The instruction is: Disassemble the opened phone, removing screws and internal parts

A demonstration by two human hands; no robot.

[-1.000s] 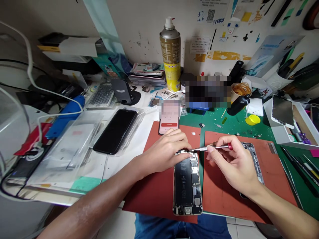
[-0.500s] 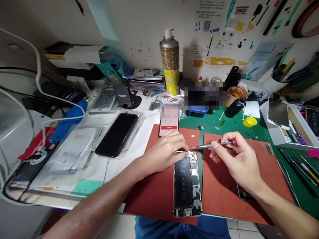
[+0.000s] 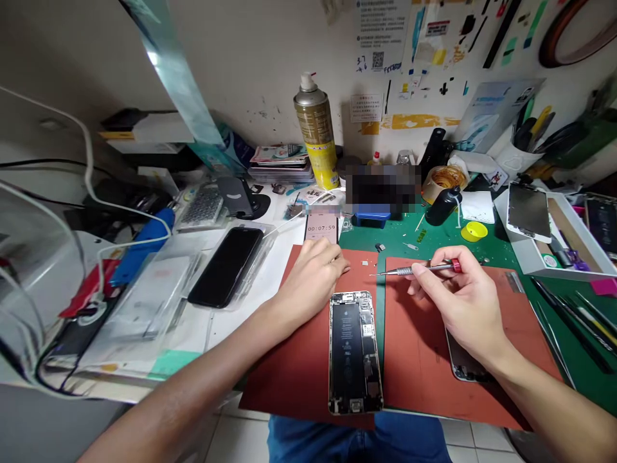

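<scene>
My right hand (image 3: 463,292) holds a slim metal screwdriver (image 3: 402,271) with a red end cap, its thin tip pointing left above the mats. My left hand (image 3: 315,276) is over the left red mat, fingers curled together; what they hold, if anything, is hidden. Just beyond it, a phone (image 3: 322,227) showing a timer is partly covered by the fingers. Below the hands lies an opened phone (image 3: 355,354), with its black battery and inner parts bare. Neither hand touches it. Under my right wrist, a dark phone part (image 3: 467,354) is partly hidden.
Left of the mats lies a black phone (image 3: 226,265) on a clear case. A spray can (image 3: 315,132) stands by the wall. Tweezers and other thin tools (image 3: 578,318) lie at right, below a white box (image 3: 573,254). White cables (image 3: 89,154) hang at far left.
My left hand has moved away from the opened phone's top edge, up and left toward the timer phone. The screwdriver tip is now apart from my left fingers. The view has shifted slightly.
</scene>
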